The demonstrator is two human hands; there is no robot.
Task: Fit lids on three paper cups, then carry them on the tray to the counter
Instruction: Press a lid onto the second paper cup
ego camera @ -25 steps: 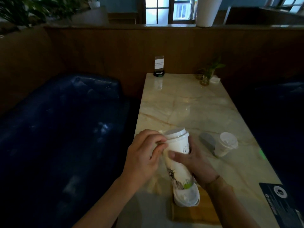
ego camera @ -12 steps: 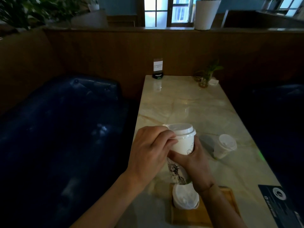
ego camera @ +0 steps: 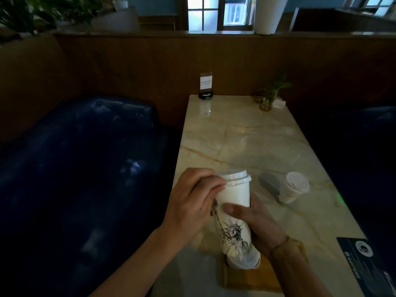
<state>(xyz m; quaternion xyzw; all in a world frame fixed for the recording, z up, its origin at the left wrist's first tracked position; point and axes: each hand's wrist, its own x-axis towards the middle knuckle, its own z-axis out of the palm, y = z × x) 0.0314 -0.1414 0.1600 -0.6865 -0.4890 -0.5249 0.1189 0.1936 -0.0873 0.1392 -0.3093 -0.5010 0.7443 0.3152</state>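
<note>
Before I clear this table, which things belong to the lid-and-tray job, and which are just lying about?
Job:
printed cup, held by both hands
its lid
lidded cup on the tray
wooden tray
third cup

Lying about:
sign holder
plant in a glass
dark card

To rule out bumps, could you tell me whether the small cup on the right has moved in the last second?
No: the small cup stands as before, just left of the green light spot.
</note>
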